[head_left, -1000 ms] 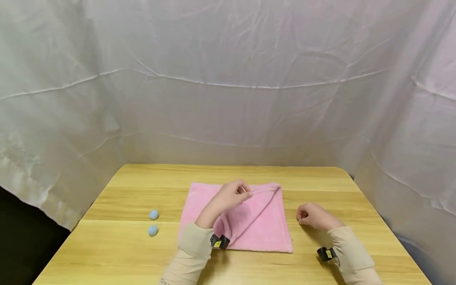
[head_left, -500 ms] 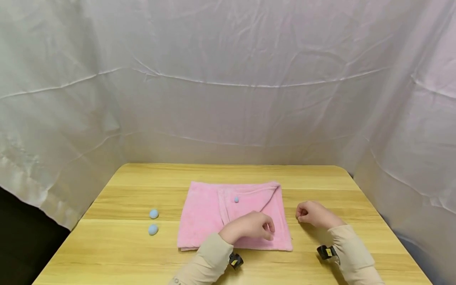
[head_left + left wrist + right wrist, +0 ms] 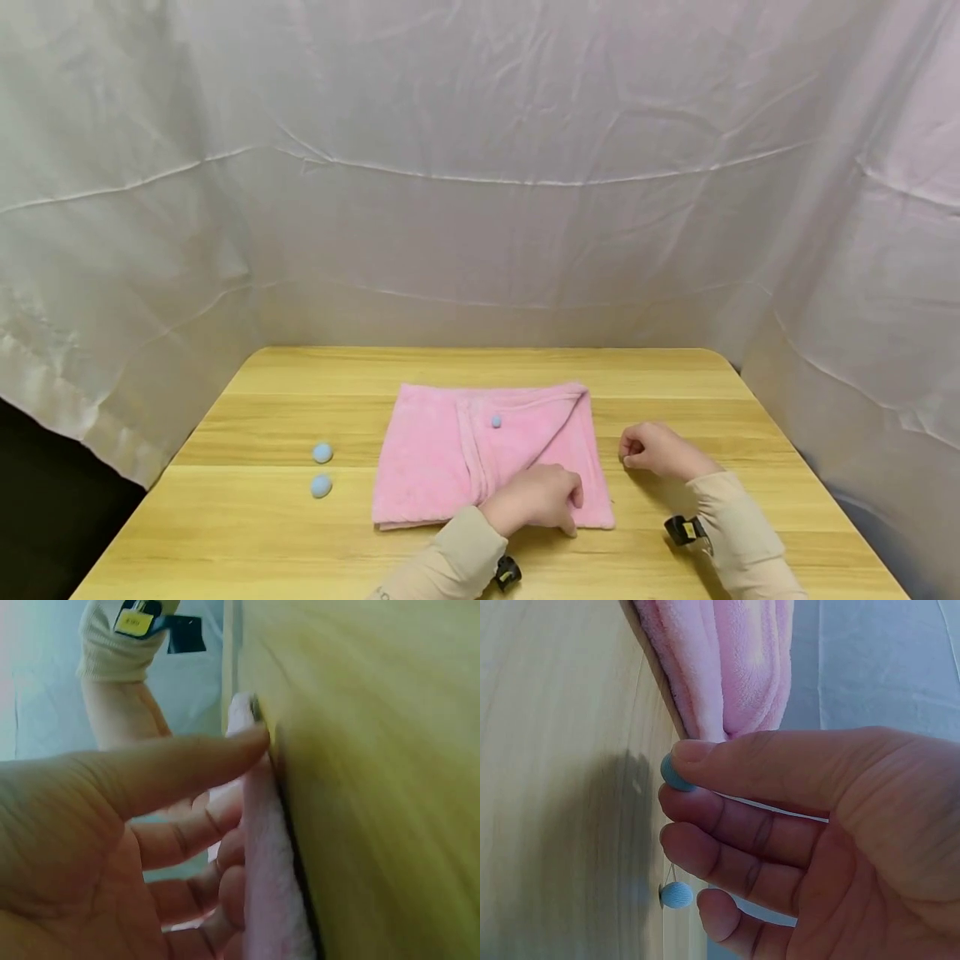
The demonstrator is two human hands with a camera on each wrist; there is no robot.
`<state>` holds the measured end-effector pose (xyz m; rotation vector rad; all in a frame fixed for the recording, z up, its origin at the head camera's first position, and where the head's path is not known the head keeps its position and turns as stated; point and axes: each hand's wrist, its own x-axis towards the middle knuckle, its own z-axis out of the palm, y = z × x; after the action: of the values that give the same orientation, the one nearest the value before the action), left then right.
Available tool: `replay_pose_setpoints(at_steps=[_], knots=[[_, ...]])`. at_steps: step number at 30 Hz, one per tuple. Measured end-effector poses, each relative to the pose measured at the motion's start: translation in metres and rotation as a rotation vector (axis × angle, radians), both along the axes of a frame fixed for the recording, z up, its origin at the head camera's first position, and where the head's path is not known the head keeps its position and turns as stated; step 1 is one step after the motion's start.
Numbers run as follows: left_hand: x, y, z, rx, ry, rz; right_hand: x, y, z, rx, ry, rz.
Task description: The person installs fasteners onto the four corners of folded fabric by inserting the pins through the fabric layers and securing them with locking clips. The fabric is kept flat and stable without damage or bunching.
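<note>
A folded pink towel [image 3: 427, 467] lies on the wooden table, with a diagonal fold across its right part. My left hand [image 3: 536, 498] is at its front right edge. In the left wrist view the thumb [image 3: 225, 754] reaches past the towel's edge to the tabletop, while the bent fingers rest against the towel's face. To the right of the towel, my right hand [image 3: 660, 450] pinches a small blue ball [image 3: 676, 772] between thumb and index fingertip, just over the table. The right wrist view shows another blue ball [image 3: 676, 895] beyond the fingers, thin lines above it.
Two pale blue balls [image 3: 322, 452] sit on the table [image 3: 247, 517] left of the towel. A smaller blue bead-like ball [image 3: 497, 422] is on the towel's upper middle. Grey-white curtains [image 3: 480, 233] surround the table's back and sides.
My left hand has moved from over the towel's upper middle down and right to its front edge, exposing the small blue ball on the towel. My right hand has stayed nearly still.
</note>
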<state>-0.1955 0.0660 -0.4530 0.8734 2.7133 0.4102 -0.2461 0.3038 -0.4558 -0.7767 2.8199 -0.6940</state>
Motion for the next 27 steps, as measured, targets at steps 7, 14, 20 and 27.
replay_pose_setpoints(at_steps=[7,14,20,27], knots=[[0.004,0.006,-0.005,-0.027,0.059,0.075,-0.001,0.001,-0.001,0.001,-0.011,-0.005],[0.002,0.002,0.001,0.108,0.006,0.074,-0.001,0.003,0.000,-0.006,-0.022,-0.016],[0.000,-0.005,0.011,0.278,-0.085,0.138,0.000,0.003,0.003,-0.016,-0.027,-0.051],[-0.009,-0.018,0.022,0.457,-0.134,0.220,0.001,0.001,0.009,-0.063,0.036,-0.031]])
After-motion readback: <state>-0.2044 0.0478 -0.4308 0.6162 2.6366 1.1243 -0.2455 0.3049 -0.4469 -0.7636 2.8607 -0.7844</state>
